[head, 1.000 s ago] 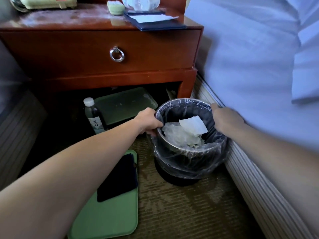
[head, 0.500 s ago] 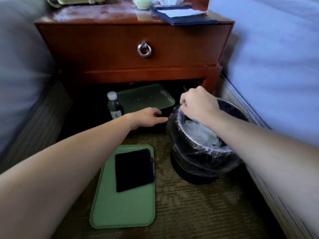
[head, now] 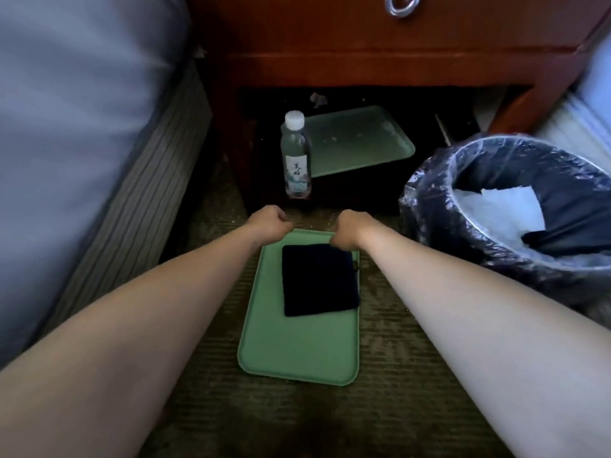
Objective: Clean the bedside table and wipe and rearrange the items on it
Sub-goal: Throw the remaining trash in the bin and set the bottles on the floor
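Bedside table (head: 396, 44) sits at the far edge of view, red-brown wood. Its drawer is closed, with a metal ring pull (head: 401, 4) partly cut off at the top. In the dark open space under the drawer lies a pale green tray (head: 360, 143), flat. A clear water bottle (head: 296, 153) with a white cap stands upright at that tray's left edge.

Nearer to me, a second green tray (head: 297, 342) lies flat on the brown carpet (head: 396, 408), long side running near to far. A dark folded cloth (head: 319, 279) lies on its far half, toward the right rim.

My left hand (head: 267, 223) is at the tray's far-left corner, fingers curled under. My right hand (head: 350, 231) is at the far-right corner, also curled, just above the cloth's far-right corner. Both fists sit right at the far rim, but the fingertips are hidden. I cannot tell whether either hand actually grips the rim or only hovers at it. Both forearms reach in from the near side, one on each side of the tray.

At right stands a round waste bin (head: 426, 193) lined with a clear plastic bag, with white crumpled paper (head: 496, 206) inside. It is apart from the tray. A bed with a grey-blue sheet (head: 66, 127) fills the left side, and another bed edge (head: 595, 77) shows at far right.
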